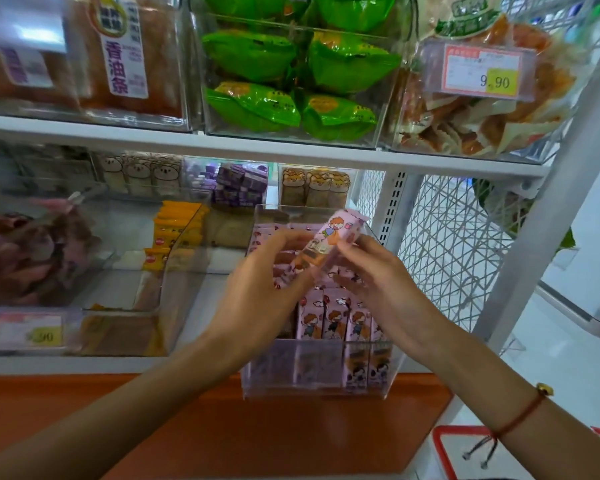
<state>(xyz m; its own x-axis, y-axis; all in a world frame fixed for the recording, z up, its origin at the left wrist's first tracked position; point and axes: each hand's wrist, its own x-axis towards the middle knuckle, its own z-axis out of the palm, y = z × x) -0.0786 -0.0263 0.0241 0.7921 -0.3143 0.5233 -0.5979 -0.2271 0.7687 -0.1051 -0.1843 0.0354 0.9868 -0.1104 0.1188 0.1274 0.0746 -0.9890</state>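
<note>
Pink snack packet (329,242) held in both grips, just right of the frame's centre.

The packet tilts up to the right above a clear bin (267,379). The left grip (267,282) has its fingers curled round the lower end and the right grip (378,275) pinches the upper part (a red cord bracelet (520,417) is on that wrist). Matching packets (333,320) stand upright in the bin below. Orange packets (177,233) sit left of centre, green bags (291,77) at the top, and a price tag (482,72) at upper right.
</note>
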